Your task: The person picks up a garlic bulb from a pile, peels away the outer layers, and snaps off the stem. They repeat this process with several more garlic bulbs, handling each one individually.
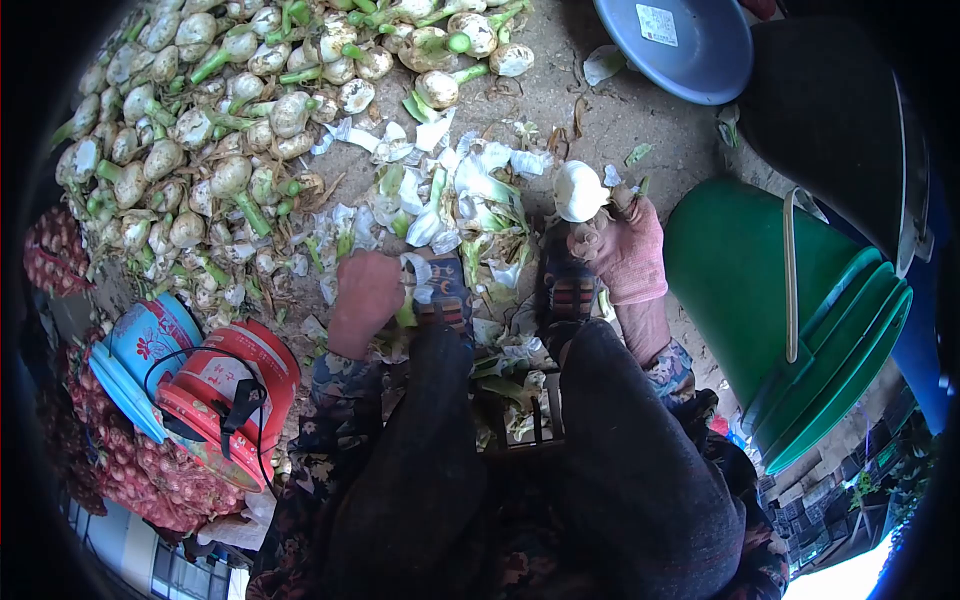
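Observation:
A clean white garlic bulb (579,191) sits in the fingers of my right hand (628,250), which wears a pink glove with bare fingertips showing. My left hand (366,298) is bare and closed. A strip of garlic peel (416,280), white with a green end, sticks out from its fingers. Torn garlic skins (485,190) and green leaf bits lie on the ground between and beyond my hands. Further left spreads a large heap of unpeeled garlic (230,175) with cut green stems.
A green bucket (735,270) lies tilted at the right, below a blue-grey basin (700,60) and a dark container (830,130). At the left are a red bucket (255,360), a light blue bucket (150,330) and red net sacks (150,470).

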### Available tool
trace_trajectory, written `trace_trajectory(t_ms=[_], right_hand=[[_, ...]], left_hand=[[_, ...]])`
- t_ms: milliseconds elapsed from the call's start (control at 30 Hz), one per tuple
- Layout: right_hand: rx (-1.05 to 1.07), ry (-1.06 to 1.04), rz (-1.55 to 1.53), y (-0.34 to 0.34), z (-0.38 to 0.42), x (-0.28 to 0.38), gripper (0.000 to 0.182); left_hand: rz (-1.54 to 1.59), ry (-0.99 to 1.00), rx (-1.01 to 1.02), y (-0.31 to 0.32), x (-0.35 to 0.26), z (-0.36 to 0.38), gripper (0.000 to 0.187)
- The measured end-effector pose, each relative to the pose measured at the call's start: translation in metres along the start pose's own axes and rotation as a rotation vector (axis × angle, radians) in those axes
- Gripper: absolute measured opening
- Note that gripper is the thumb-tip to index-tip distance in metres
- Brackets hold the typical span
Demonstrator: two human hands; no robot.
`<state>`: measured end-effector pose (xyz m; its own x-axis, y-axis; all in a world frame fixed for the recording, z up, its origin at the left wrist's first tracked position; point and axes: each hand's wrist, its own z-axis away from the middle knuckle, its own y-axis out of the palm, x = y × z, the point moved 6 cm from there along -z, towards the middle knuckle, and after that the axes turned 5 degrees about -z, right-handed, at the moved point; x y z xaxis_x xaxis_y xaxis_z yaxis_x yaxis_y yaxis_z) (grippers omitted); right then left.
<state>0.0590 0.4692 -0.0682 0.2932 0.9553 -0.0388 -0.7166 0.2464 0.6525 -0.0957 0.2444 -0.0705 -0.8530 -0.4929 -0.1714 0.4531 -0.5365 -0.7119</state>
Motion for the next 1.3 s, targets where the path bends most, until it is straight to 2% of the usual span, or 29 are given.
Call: trace_trajectory(t_ms=[67, 133, 167, 200, 233, 267, 300, 333, 367, 400, 467, 500, 633, 700, 733, 800, 833, 1000, 1067, 1167, 1200, 1300], right_hand=[[0.038, -0.016, 0.032, 0.006, 0.004, 0.001, 0.027], [0.132, -0.030, 0.067, 0.027, 0.020, 0.008, 0.030], [0.405, -0.047, 0.086, 0.053, 0.039, 0.018, 0.027], [0.484, -0.414, -0.041, 0.065, 0.061, 0.035, 0.029], [0.772, -0.350, -0.086, 0.091, 0.077, 0.049, 0.031], [1.175, -0.143, -0.050, 0.127, 0.091, 0.063, 0.033], [1.454, -0.007, 0.023, 0.146, 0.104, 0.066, 0.035], [1.499, -0.014, 0.087, 0.151, 0.105, 0.066, 0.038], [1.300, -0.140, 0.178, 0.143, 0.090, 0.064, 0.043], [0.954, -0.295, 0.360, 0.122, 0.066, 0.056, 0.048], [0.521, -0.304, 0.627, 0.088, 0.023, 0.034, 0.058], [0.426, -0.270, 0.662, 0.075, 0.004, 0.019, 0.063], [0.161, -0.207, 0.657, 0.022, -0.038, -0.023, 0.034], [0.244, -0.218, 0.686, 0.019, -0.044, -0.031, 0.031], [0.318, -0.223, 0.668, 0.025, -0.045, -0.037, 0.033], [0.174, -0.205, 0.860, 0.030, -0.036, -0.039, 0.022], [0.179, -0.229, 0.893, 0.030, -0.035, -0.038, 0.017], [0.303, -0.407, 1.189, 0.035, -0.033, -0.039, 0.014], [0.163, -0.174, 0.967, 0.046, -0.024, -0.042, 0.014], [0.203, -0.097, 0.776, 0.045, -0.021, -0.045, 0.015], [0.239, -0.086, 0.702, 0.046, -0.020, -0.046, 0.015], [0.158, -0.154, 0.921, 0.044, -0.010, -0.040, 0.014]], left_hand=[[0.134, 0.010, -0.198, -0.034, 0.011, 0.005, 0.028], [0.424, -0.034, -0.445, -0.070, 0.016, -0.006, 0.035], [0.571, -0.048, -0.565, -0.086, 0.017, -0.015, 0.039], [0.470, -0.063, -0.636, -0.102, 0.015, -0.026, 0.041], [0.373, -0.080, -0.706, -0.114, 0.013, -0.040, 0.043], [0.348, -0.054, -0.756, -0.120, 0.010, -0.057, 0.047], [0.323, -0.026, -0.808, -0.124, 0.006, -0.073, 0.051], [0.258, -0.073, -0.759, -0.123, 0.002, -0.092, 0.053], [0.194, -0.120, -0.709, -0.120, -0.002, -0.111, 0.055], [0.131, -0.172, -0.656, -0.116, -0.001, -0.123, 0.057], [0.127, -0.168, -0.678, -0.111, 0.002, -0.131, 0.059], [0.123, -0.161, -0.685, -0.111, 0.002, -0.133, 0.060], [0.646, -0.045, -0.647, -0.096, -0.002, -0.101, 0.060], [0.524, 0.149, -0.768, -0.095, -0.032, -0.064, 0.059], [0.494, 0.173, -0.715, -0.092, -0.047, -0.049, 0.060], [0.616, 0.170, -0.691, -0.090, -0.062, -0.035, 0.059], [0.667, 0.136, -0.655, -0.091, -0.063, -0.030, 0.055], [0.755, 0.134, -0.706, -0.094, -0.063, -0.015, 0.052], [0.774, 0.143, -0.673, -0.094, -0.060, -0.014, 0.049], [0.973, 0.199, -0.748, -0.098, -0.054, -0.017, 0.047], [0.997, 0.192, -0.686, -0.092, -0.053, -0.021, 0.045], [1.645, 0.029, -0.132, -0.053, -0.048, -0.036, 0.044]])
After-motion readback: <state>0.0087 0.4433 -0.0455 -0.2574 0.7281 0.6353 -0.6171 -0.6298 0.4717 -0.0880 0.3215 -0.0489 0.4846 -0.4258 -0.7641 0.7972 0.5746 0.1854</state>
